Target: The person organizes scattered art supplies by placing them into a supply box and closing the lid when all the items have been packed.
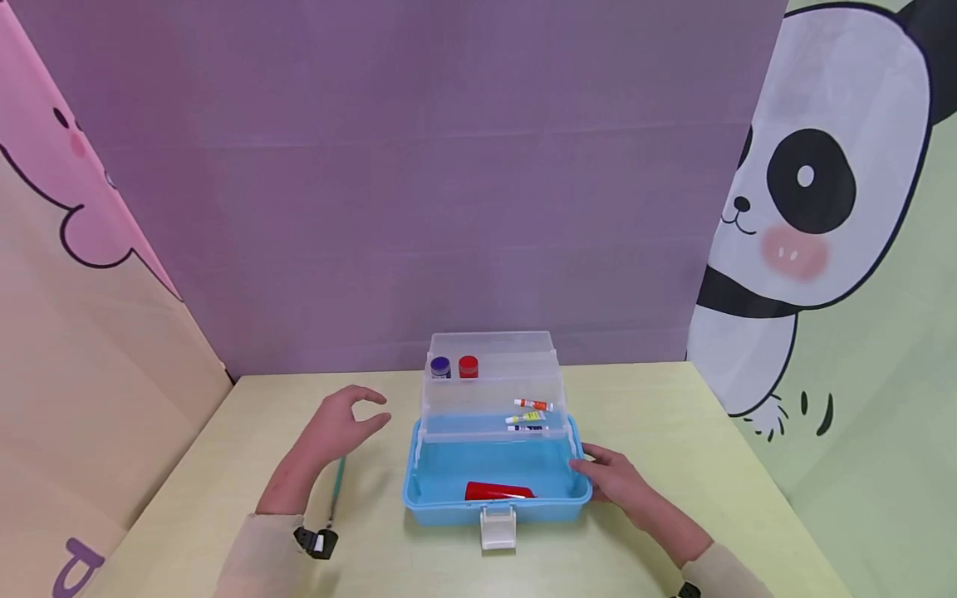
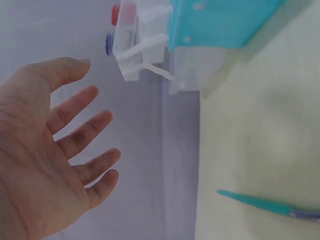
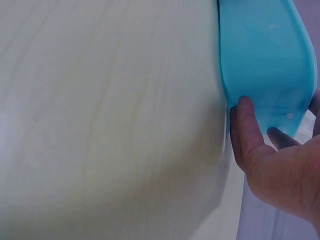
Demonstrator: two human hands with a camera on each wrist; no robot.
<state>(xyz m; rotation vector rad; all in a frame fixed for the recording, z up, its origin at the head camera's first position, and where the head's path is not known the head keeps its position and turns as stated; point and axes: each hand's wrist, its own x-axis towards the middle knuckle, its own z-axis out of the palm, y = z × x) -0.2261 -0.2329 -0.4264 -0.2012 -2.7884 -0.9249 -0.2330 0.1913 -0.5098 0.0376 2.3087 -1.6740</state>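
Observation:
A blue plastic storage box (image 1: 478,465) stands on the table with its clear tiered trays (image 1: 489,397) raised at the back. My right hand (image 1: 615,480) grips the box's right side, thumb at the rim and fingers against the outer wall; the right wrist view shows this hand (image 3: 280,165) at the blue wall. In the air left of the box, my left hand (image 1: 340,423) holds nothing, its fingers spread and slightly bent in the left wrist view. Below that hand lies a paintbrush (image 2: 260,202) with a teal handle; its bristle end is out of sight.
A long red object (image 1: 493,492) lies inside the box. The trays hold a blue-lidded jar (image 1: 440,367), a red-lidded jar (image 1: 468,366) and small paint tubes (image 1: 527,417). A white latch (image 1: 498,528) hangs at the front. A purple backdrop (image 1: 434,183) rises behind the table.

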